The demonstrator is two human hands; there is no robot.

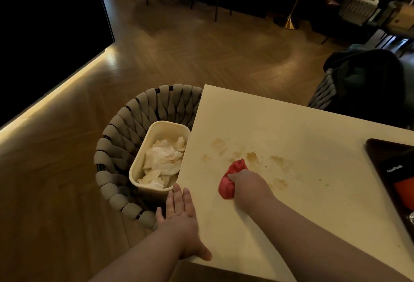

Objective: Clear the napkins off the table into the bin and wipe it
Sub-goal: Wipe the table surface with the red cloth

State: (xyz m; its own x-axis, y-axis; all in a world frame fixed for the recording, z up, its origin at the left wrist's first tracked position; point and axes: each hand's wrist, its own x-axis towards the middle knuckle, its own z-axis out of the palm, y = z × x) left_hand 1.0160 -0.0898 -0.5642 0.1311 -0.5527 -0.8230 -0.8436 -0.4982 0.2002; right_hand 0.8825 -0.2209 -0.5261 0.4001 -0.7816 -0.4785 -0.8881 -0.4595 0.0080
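The big pale table [313, 136] comes first; it fills my picture from 12 o'clock round to 5 o'clock. A woven chair [125, 125] sits at 9 o'clock from it, pushed up close to the table's edge. A dark tray [389, 158] lies on the table far over at 3 o'clock. On the chair seat stands the bin [154, 193], just beside the table edge. The crumpled napkins [163, 160] are inside it. I see none on the table top, so I think that part is done and wiping is the job now. The left hand [181, 212] lies flat on the table's edge at 7 o'clock, fingers straight, holding nothing, fingertips near the bin. The right hand [248, 187] is curled tight round a bunched red cloth [230, 178] that is pressed on the table. The brown spots [252, 155] are the thing to watch. The wet one sits just past the cloth's tip, at 12 o'clock from the right hand. The rest trail in a line from 11 o'clock to 3 o'clock. The right hand is much nearer to them, so I judge it should push forward and then sweep right.
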